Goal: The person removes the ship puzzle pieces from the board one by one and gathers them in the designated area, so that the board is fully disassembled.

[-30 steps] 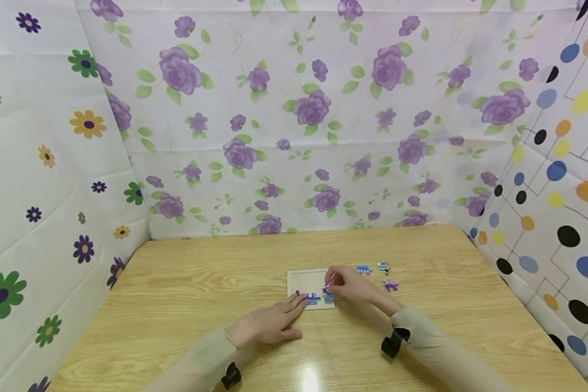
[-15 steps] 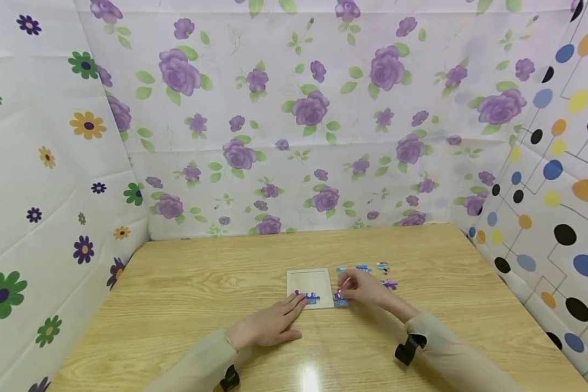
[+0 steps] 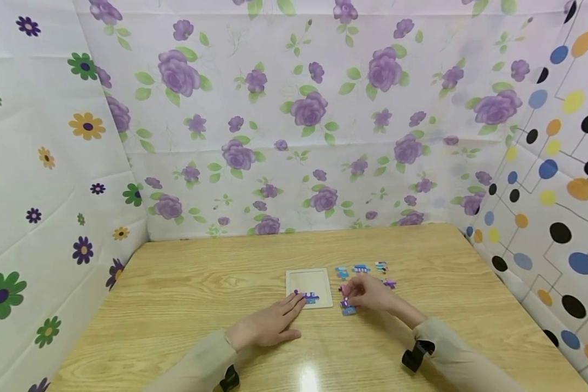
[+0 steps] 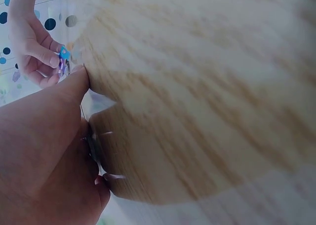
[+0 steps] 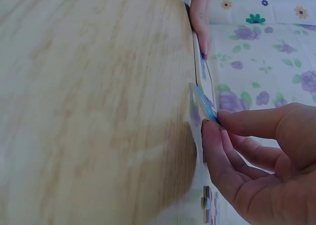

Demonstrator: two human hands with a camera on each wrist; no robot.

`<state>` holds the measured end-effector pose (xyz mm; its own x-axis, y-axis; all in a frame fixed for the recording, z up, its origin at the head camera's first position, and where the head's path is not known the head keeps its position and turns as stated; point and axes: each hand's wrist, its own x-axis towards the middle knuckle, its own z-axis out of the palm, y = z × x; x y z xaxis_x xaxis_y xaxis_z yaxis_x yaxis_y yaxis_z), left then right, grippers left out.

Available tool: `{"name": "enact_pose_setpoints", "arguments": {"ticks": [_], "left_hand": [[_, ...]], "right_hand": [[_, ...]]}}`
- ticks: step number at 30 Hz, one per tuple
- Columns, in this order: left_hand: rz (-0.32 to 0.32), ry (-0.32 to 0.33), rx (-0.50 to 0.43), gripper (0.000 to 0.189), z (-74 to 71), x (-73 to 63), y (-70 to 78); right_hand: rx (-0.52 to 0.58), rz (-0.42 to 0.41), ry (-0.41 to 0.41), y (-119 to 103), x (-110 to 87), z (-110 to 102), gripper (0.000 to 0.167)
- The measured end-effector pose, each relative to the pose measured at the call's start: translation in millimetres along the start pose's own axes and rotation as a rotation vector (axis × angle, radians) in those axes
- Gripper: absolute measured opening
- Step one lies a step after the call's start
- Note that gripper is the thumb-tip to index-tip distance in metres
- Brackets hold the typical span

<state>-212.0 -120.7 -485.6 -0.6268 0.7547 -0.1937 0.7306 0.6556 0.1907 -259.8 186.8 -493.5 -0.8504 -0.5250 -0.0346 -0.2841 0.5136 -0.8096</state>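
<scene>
A white square puzzle tray (image 3: 328, 283) lies on the table, with joined purple-and-blue jigsaw pieces (image 3: 311, 298) along its near side. My left hand (image 3: 269, 322) rests flat, fingers extended over the tray's near left corner and covering part of those pieces. Just right of the tray, my right hand (image 3: 371, 294) pinches a purple-and-blue jigsaw piece (image 3: 348, 309) between thumb and fingers. In the right wrist view this jigsaw piece (image 5: 203, 102) is held tilted, apart from the tray. Its far part is hidden by the fingers.
Several loose jigsaw pieces lie beyond and beside my right hand: a blue one (image 3: 342, 271), a blue-and-white one (image 3: 360, 269), a striped one (image 3: 381, 267) and a purple one (image 3: 390, 283). Patterned cloth (image 3: 255, 163) stands around the wooden table (image 3: 215, 283).
My right hand has drawn the jigsaw piece rightward from the tray's near right corner and off the tray. The left hand has stayed in place.
</scene>
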Motion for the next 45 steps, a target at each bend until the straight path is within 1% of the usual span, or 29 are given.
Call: {"name": "enact_pose_setpoints", "arguments": {"ticks": [4,9,13,19,27,32,35,41,45], "left_hand": [[-0.013,-0.009,0.000,0.072,1.1,0.7,-0.6],[-0.021,-0.018,-0.016,0.072,1.7,1.5,-1.1],[-0.015,-0.012,-0.011,0.072,3.2,2.2,-2.0],[-0.007,0.001,-0.002,0.072,5.1,2.5,-2.8],[-0.028,-0.015,-0.014,0.073,5.9,3.5,-4.5],[-0.028,-0.020,-0.014,0.073,5.6,3.9,-4.2],[-0.030,-0.024,-0.014,0.073,5.1,3.8,-3.8],[-0.034,-0.026,-0.021,0.073,3.6,3.1,-2.6],[-0.034,-0.024,-0.024,0.073,2.4,2.4,-2.0]], "right_hand": [[0.001,0.001,-0.002,-0.6,-2.0,0.5,0.006],[-0.047,0.021,0.034,-3.4,-3.4,2.9,0.010],[-0.086,0.018,0.056,-6.3,-4.0,4.6,0.012],[-0.132,0.004,0.065,-7.6,-2.6,5.0,0.012],[-0.173,-0.008,0.078,-14.2,4.0,5.4,0.011],[-0.204,-0.028,0.074,-16.2,9.6,9.0,0.009],[-0.207,-0.031,0.069,-17.9,12.6,11.5,0.008],[-0.175,-0.040,0.056,-23.5,18.6,16.8,0.005],[-0.180,-0.066,0.044,-26.9,23.4,21.4,0.003]]}}
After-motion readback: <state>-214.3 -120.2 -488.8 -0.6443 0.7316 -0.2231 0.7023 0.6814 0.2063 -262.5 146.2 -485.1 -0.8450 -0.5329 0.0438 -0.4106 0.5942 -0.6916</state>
